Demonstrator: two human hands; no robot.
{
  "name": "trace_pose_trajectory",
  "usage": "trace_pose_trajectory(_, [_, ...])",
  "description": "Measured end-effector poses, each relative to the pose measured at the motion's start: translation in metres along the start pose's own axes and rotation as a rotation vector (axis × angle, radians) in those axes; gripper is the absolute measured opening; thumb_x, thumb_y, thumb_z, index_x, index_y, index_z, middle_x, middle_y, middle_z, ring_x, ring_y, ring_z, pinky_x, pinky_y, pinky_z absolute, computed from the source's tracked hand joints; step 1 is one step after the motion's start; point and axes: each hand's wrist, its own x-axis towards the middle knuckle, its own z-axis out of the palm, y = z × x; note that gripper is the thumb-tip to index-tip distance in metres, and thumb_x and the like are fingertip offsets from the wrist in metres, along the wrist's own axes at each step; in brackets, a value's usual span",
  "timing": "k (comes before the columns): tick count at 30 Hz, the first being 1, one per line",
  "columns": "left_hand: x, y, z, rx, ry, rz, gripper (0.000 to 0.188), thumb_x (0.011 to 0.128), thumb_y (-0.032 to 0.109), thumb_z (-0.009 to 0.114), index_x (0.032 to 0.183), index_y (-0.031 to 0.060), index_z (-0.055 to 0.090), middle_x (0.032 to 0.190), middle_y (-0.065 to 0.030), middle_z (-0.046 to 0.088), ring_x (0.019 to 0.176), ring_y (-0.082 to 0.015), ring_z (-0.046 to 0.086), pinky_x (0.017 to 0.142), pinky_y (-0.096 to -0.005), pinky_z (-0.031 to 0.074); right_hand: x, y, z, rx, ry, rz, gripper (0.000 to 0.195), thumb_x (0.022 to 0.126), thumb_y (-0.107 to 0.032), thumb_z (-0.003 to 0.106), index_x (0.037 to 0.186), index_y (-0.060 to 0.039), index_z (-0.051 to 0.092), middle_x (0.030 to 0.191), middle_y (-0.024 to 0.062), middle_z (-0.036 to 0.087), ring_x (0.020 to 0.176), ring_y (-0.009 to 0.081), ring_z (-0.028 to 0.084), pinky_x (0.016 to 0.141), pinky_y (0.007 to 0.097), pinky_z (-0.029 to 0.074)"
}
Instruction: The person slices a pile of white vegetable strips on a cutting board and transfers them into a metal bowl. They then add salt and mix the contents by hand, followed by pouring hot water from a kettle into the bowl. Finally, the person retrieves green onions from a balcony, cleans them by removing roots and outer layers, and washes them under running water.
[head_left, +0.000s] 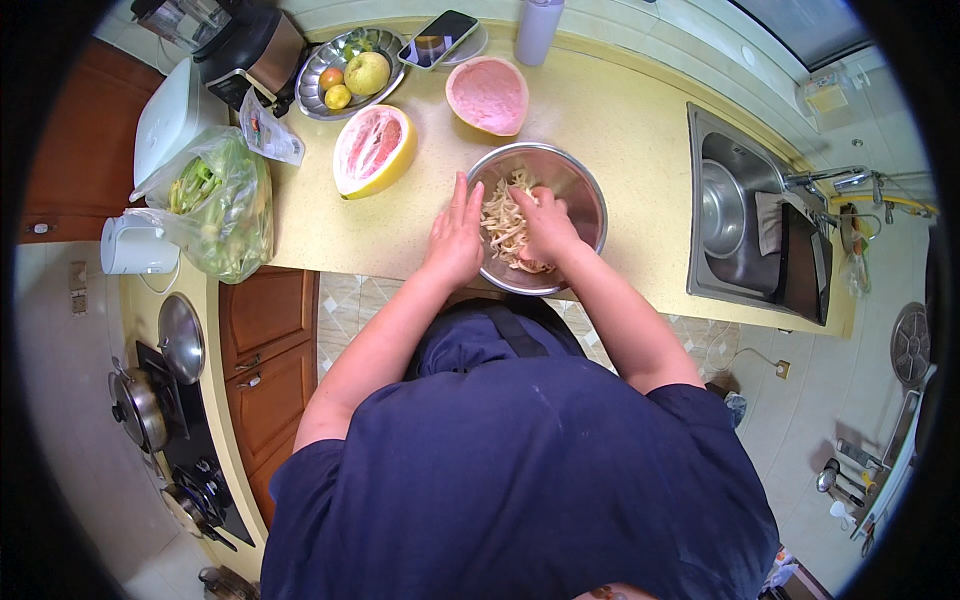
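Observation:
A steel mixing bowl (589, 202) stands near the counter's front edge, holding a heap of pale shredded strips (504, 217). My right hand (549, 225) is inside the bowl with its fingers pushed into the strips; whether they close on any is hidden. At the bowl's left rim rests my left hand (457, 232), fingers extended and slightly apart, holding nothing. Behind the bowl lies a hollowed pomelo rind half (487, 96) with its pink inside facing up. Another pomelo half (375, 150), yellow outside and pink within, sits to the left.
Back left are a metal fruit dish (306, 94), a phone (439, 39) and a blender (259, 56). A plastic bag of green vegetables (225, 202) stands at the left. A lilac bottle (538, 31) is at the back. The steel sink (697, 255) is on the right.

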Motion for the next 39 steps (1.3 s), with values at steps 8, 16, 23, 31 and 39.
trace_pose_trajectory(8, [0.002, 0.011, -0.019, 0.182, -0.107, -0.043, 0.087, 0.078, 0.02, 0.073, 0.15, 0.0083, 0.025, 0.159, -0.0203, 0.012, 0.147, -0.0374, 0.014, 0.116, -0.0514, 0.02, -0.022, -0.004, -0.027, -0.024, 0.127, -0.175, 0.083, 0.06, -0.007, 0.082, 0.135, -0.0144, 0.048, 0.139, 0.0244, 0.042, 0.126, 0.044, 0.045, 0.104, 0.0447, 0.042])
trace_pose_trajectory(16, [0.002, 0.004, -0.041, 0.111, -0.3, 0.114, 0.133, 0.05, 0.053, 0.088, 0.152, 0.0047, 0.017, 0.159, -0.0224, 0.008, 0.148, -0.039, 0.007, 0.118, -0.0497, 0.014, -0.013, 0.013, 0.01, -0.01, -0.04, 0.07, 0.092, 0.064, -0.006, 0.077, 0.144, -0.02, 0.034, 0.144, 0.0281, 0.032, 0.118, 0.049, 0.049, 0.095, 0.0482, 0.048])
trace_pose_trajectory(23, [0.0, -0.001, -0.039, 0.104, -0.282, 0.142, 0.135, 0.049, 0.053, 0.089, 0.152, 0.0038, 0.016, 0.159, -0.023, 0.008, 0.148, -0.0395, 0.008, 0.118, -0.0494, 0.015, -0.005, 0.007, -0.03, 0.045, 0.136, 0.015, 0.048, 0.071, -0.001, 0.067, 0.117, -0.0073, 0.055, 0.111, 0.02, 0.061, 0.102, 0.0386, 0.062, 0.087, 0.0452, 0.052])
trace_pose_trajectory(31, [0.001, 0.004, -0.041, 0.12, -0.292, 0.138, 0.133, 0.051, 0.052, 0.088, 0.152, 0.0041, 0.016, 0.159, -0.0227, 0.008, 0.148, -0.0392, 0.008, 0.118, -0.05, 0.015, -0.03, 0.011, -0.037, -0.013, -0.036, 0.057, 0.118, 0.054, -0.011, 0.086, 0.152, -0.0199, 0.022, 0.132, 0.0288, 0.041, 0.122, 0.0492, 0.045, 0.103, 0.05, 0.041])
trace_pose_trajectory(39, [0.002, 0.006, -0.039, 0.15, -0.313, 0.124, 0.134, 0.051, 0.054, 0.088, 0.152, 0.0038, 0.016, 0.159, -0.0231, 0.005, 0.148, -0.0398, 0.007, 0.117, -0.0515, 0.016, -0.001, 0.012, 0.012, 0.086, -0.004, 0.117, 0.085, 0.057, -0.009, 0.083, 0.134, -0.0128, 0.046, 0.123, 0.0266, 0.053, 0.11, 0.043, 0.056, 0.094, 0.0459, 0.048])
